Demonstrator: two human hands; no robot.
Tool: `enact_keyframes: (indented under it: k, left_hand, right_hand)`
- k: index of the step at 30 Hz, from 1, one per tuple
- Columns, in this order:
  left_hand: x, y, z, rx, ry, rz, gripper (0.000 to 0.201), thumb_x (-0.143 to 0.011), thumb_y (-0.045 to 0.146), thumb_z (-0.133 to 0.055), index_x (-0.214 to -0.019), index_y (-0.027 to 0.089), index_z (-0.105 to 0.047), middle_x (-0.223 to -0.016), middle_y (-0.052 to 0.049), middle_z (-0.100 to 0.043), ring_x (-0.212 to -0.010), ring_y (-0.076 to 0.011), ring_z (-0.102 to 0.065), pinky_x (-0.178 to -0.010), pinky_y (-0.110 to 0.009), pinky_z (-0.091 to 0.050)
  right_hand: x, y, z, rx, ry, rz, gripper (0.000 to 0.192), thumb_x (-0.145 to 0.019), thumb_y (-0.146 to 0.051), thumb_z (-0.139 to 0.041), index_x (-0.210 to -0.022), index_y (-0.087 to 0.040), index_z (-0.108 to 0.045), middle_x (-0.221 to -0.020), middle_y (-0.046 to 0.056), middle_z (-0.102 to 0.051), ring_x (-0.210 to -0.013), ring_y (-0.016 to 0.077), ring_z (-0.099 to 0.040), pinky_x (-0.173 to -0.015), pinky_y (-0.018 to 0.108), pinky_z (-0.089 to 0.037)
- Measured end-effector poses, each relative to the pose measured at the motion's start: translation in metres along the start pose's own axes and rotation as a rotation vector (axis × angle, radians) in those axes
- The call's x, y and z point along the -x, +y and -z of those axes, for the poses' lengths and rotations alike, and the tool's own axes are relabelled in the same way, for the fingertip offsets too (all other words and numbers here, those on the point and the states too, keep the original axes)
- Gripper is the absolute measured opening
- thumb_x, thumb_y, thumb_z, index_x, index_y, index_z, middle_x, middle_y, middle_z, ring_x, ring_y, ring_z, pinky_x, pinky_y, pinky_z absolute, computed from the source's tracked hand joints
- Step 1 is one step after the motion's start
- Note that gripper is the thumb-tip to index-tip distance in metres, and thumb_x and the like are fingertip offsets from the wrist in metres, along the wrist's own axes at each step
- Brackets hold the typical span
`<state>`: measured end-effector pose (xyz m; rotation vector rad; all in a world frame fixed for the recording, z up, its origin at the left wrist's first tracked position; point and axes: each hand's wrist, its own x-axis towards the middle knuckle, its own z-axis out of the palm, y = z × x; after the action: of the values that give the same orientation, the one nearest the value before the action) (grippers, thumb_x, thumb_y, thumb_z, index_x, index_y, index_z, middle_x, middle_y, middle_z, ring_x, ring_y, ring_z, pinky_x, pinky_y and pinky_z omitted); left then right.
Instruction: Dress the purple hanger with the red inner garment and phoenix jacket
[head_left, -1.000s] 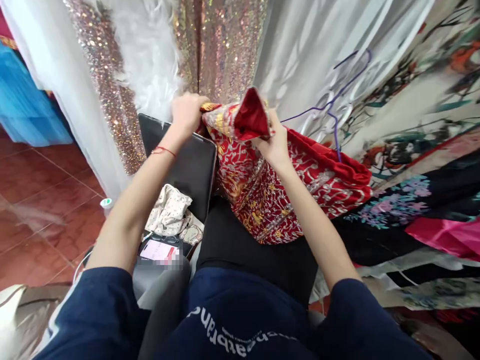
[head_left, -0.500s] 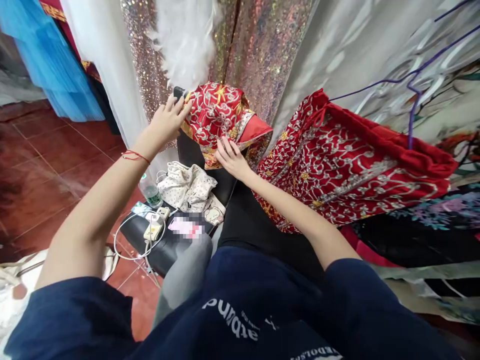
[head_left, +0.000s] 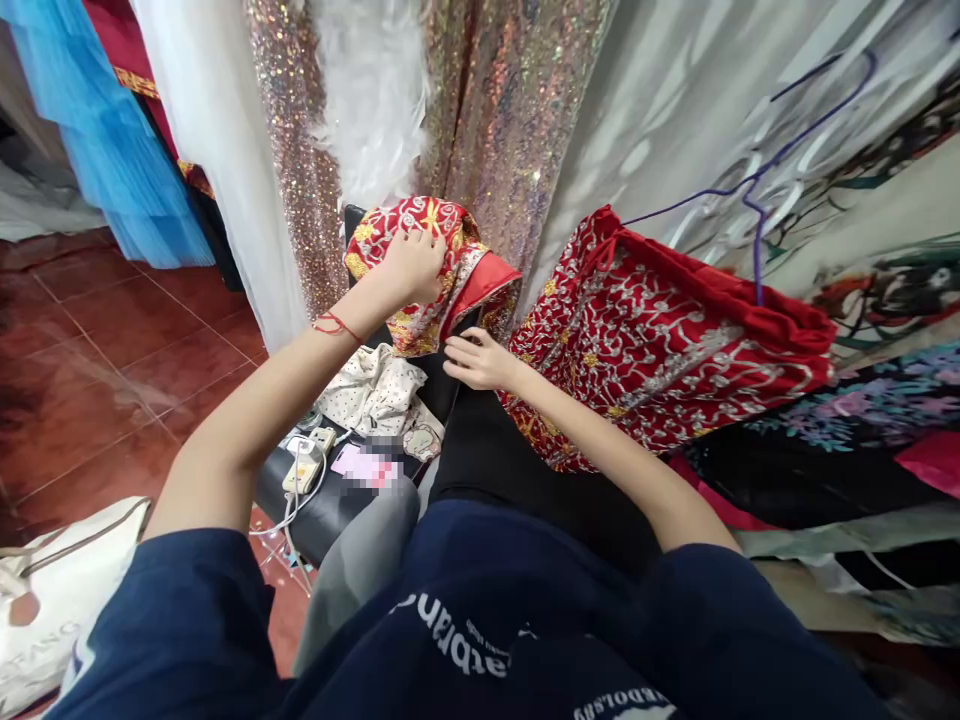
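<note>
A folded red garment (head_left: pixel 465 235) with silver and gold embroidery and a plain red lining lies over the far part of a black padded seat (head_left: pixel 319 520). My left hand (head_left: pixel 416 265) is on top of it, fingers bent and closed on the cloth; the hand hides part of the embroidery. At the near edge of the garment is my right hand (head_left: pixel 484 362), its fingers curved and somewhat apart, with the tips beside the hem. Whether they touch the cloth is hard to tell. To the right, a matching red embroidered skirt (head_left: pixel 660 340) hangs from a purple hanger (head_left: pixel 757 200).
On the seat lie a crumpled dotted white cloth (head_left: pixel 375 390), a power strip (head_left: pixel 309 460) with white cables, and a pixelated pink item (head_left: pixel 367 465). Sequin curtains (head_left: pixel 517 120) and white feathers (head_left: pixel 375 100) are behind. A white bag (head_left: pixel 67 590) rests on the tiled floor.
My left hand has moved right, from the garment's left end onto its top. My right hand has drawn back from the cloth toward the near edge. The view has shifted slightly.
</note>
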<state>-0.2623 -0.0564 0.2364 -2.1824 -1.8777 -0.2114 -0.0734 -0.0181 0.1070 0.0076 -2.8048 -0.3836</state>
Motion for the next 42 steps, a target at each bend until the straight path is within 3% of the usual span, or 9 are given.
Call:
enact_keyframes:
  k: [3,7,14,19,23,29,31,34,42]
  left_hand:
    - [-0.012,0.03,0.021,0.078,0.144,0.018,0.056,-0.088,0.028,-0.048,-0.141,0.009,-0.051,-0.138,-0.02,-0.055,-0.136,-0.0383,-0.042,-0.118,-0.054,-0.021]
    - [-0.035,0.092,0.031,0.184,0.234,-0.051,0.05,-0.093,0.03,-0.041,-0.138,0.011,-0.051,-0.137,-0.019,-0.053,-0.136,-0.0379,-0.04,-0.117,-0.053,-0.023]
    - [-0.106,0.19,-0.011,0.286,0.314,-0.151,0.058,-0.099,0.038,-0.029,-0.148,0.008,-0.037,-0.146,-0.023,-0.048,-0.138,-0.0337,-0.041,-0.114,-0.047,-0.03]
    - [-0.172,0.203,-0.019,0.36,0.412,-0.038,0.064,-0.098,0.05,-0.026,-0.157,0.023,-0.028,-0.154,-0.014,-0.046,-0.148,-0.0277,-0.031,-0.119,-0.048,-0.021]
    - [-0.204,0.187,-0.025,0.333,0.327,-0.011,0.062,-0.1,0.05,-0.019,-0.137,0.018,-0.058,-0.129,-0.017,-0.066,-0.136,-0.0282,-0.048,-0.114,-0.047,-0.028]
    - [-0.171,0.187,-0.037,0.277,0.372,0.028,0.068,-0.1,0.055,-0.018,-0.096,0.016,-0.074,-0.087,-0.015,-0.071,-0.104,-0.0248,-0.065,-0.096,-0.035,-0.042]
    - [-0.15,0.197,-0.035,0.27,0.413,0.041,0.068,-0.101,0.055,-0.018,-0.093,0.018,-0.074,-0.087,-0.014,-0.071,-0.101,-0.0248,-0.065,-0.095,-0.037,-0.042]
    - [-0.127,0.212,-0.03,0.282,0.469,0.055,0.066,-0.102,0.055,-0.019,-0.095,0.019,-0.074,-0.086,-0.014,-0.071,-0.102,-0.0264,-0.064,-0.097,-0.041,-0.041]
    - [-0.116,0.222,-0.027,0.234,0.481,0.065,0.059,-0.102,0.053,-0.026,-0.091,0.019,-0.073,-0.086,-0.015,-0.073,-0.097,-0.0273,-0.065,-0.092,-0.043,-0.043]
  right_hand:
    - [0.031,0.015,0.03,0.086,0.107,-0.193,0.031,-0.098,-0.022,-0.036,-0.097,-0.023,-0.067,-0.104,0.011,-0.069,-0.113,0.0257,-0.061,-0.099,0.054,-0.042]
    - [0.079,0.042,0.066,0.191,0.238,-0.496,0.026,-0.094,-0.027,-0.041,-0.099,-0.023,-0.067,-0.115,0.012,-0.065,-0.118,0.0309,-0.055,-0.101,0.06,-0.037]
    - [0.18,0.061,0.104,0.385,0.432,-1.035,0.048,-0.087,-0.023,-0.045,-0.132,-0.016,-0.059,-0.143,0.02,-0.053,-0.137,0.0412,-0.042,-0.109,0.069,-0.029]
    - [0.241,0.084,0.119,0.402,0.316,-1.078,0.066,-0.085,-0.02,-0.043,-0.15,-0.008,-0.041,-0.159,0.023,-0.035,-0.149,0.0392,-0.029,-0.117,0.063,-0.026]
    - [0.273,0.108,0.125,0.355,0.262,-1.035,0.064,-0.086,-0.017,-0.042,-0.149,-0.013,-0.043,-0.161,0.019,-0.033,-0.151,0.0357,-0.028,-0.118,0.06,-0.027]
    - [0.233,0.081,0.097,0.339,0.694,-1.152,0.032,-0.088,-0.025,-0.044,-0.112,-0.018,-0.064,-0.136,0.018,-0.056,-0.137,0.0372,-0.044,-0.111,0.061,-0.032]
    - [0.203,0.059,0.086,0.167,0.85,-1.156,0.022,-0.092,-0.034,-0.045,-0.094,-0.021,-0.062,-0.111,0.015,-0.065,-0.114,0.0327,-0.058,-0.103,0.056,-0.042]
    - [0.163,0.03,0.076,-0.239,1.036,-1.205,0.029,-0.093,-0.05,-0.05,-0.098,-0.022,-0.056,-0.1,0.01,-0.063,-0.089,0.022,-0.06,-0.085,0.04,-0.052]
    - [0.15,-0.025,0.075,-1.062,1.135,-1.061,0.05,-0.096,-0.06,-0.043,-0.062,-0.023,-0.044,-0.055,-0.002,-0.048,-0.052,0.013,-0.047,-0.058,0.03,-0.045]
